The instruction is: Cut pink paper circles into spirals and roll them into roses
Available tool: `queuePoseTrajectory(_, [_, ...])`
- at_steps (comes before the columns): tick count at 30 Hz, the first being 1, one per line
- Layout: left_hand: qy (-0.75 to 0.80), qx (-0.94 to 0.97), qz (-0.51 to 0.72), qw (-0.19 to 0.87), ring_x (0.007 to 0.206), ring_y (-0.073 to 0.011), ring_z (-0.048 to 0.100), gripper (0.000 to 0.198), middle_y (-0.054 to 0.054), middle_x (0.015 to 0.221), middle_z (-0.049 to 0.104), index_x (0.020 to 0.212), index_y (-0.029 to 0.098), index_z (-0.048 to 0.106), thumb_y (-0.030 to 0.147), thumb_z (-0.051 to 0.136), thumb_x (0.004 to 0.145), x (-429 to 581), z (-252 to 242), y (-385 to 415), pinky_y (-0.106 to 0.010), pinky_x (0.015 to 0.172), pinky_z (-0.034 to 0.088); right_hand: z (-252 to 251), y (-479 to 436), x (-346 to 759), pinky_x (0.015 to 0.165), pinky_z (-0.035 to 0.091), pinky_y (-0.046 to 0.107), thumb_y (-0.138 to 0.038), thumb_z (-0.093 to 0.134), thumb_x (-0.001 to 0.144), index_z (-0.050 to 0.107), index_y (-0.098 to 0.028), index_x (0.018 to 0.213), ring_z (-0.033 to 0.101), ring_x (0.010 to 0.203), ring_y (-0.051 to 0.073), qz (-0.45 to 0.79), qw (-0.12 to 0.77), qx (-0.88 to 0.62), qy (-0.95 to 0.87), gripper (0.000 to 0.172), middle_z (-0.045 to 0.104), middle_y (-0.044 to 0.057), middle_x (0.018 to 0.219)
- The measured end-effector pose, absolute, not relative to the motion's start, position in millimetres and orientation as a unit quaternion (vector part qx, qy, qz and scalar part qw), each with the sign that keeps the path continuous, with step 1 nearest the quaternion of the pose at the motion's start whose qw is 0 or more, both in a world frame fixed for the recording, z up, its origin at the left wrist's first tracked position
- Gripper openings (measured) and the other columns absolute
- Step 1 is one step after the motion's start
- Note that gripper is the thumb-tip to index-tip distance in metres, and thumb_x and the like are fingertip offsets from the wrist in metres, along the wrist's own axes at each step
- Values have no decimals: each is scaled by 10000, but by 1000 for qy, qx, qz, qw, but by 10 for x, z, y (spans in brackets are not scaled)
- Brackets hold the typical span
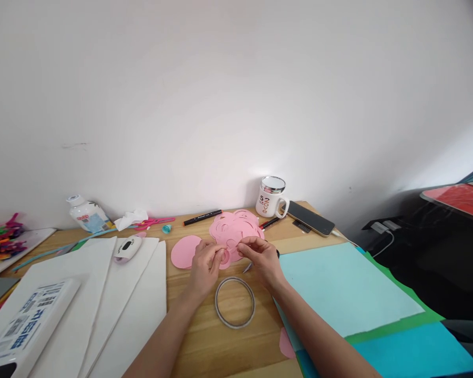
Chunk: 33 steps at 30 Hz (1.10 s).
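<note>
My left hand (pixel 205 264) and my right hand (pixel 260 256) meet over a wooden table (pixel 205 336). Both pinch a small pink paper piece (pixel 225 257) between the fingertips. Just behind them lies a pink paper sheet with round holes cut out (pixel 233 227). A pink paper circle (pixel 183 251) rests flat to the left of my left hand. A clear tape ring (pixel 235 302) lies on the table right below my hands. A pink scrap (pixel 286 344) sits near my right forearm.
White sheets (pixel 102 294) and a printed packet (pixel 27 320) cover the left. Light blue, green and blue paper (pixel 339 289) lies right. At the back: a white mug (pixel 271 198), a phone (pixel 310 218), a black marker (pixel 202 217), a bottle (pixel 87 214), a tape dispenser (pixel 128 248), coloured sticks (pixel 2 239).
</note>
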<state>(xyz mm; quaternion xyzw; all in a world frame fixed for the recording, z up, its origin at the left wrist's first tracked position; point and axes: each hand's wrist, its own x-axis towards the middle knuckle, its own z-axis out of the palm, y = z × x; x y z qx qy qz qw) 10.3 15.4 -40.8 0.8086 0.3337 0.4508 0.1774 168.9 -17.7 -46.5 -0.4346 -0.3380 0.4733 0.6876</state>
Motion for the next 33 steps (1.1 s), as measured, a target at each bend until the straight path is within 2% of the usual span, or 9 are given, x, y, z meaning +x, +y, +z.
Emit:
queuePoseTrajectory(5, [330, 812, 448, 175, 793, -184, 541, 184, -30, 748, 608, 877, 202, 658, 187, 475, 867, 107, -413, 150, -302, 708, 449, -429, -196, 1689, 596, 513, 269, -283, 814, 541, 707, -178, 667, 577, 548, 118, 468, 685, -445, -339, 197, 675, 0, 602])
queuePoseTrajectory(13, [362, 796, 455, 170, 812, -188, 560, 168, -43, 784, 603, 863, 183, 648, 209, 481, 862, 97, -461, 183, -313, 712, 460, -428, -195, 1677, 722, 527, 330, -335, 784, 590, 739, -190, 793, 627, 658, 151, 484, 674, -436, -350, 253, 723, 42, 774])
queuePoseTrajectory(22, [344, 806, 443, 189, 808, -184, 554, 180, -35, 776, 614, 875, 207, 656, 199, 476, 866, 106, -440, 164, -310, 714, 458, -469, -173, 1670, 619, 513, 288, -323, 805, 563, 687, -191, 755, 593, 587, 124, 499, 679, -419, -339, 261, 682, 2, 683])
queuePoseTrajectory(33, [345, 809, 433, 199, 781, -180, 545, 175, -29, 747, 603, 837, 201, 647, 215, 475, 865, 112, -416, 153, -305, 695, 455, -434, -185, 1667, 617, 518, 264, -329, 816, 555, 669, -174, 695, 595, 563, 109, 509, 670, -411, -352, 255, 659, -10, 642])
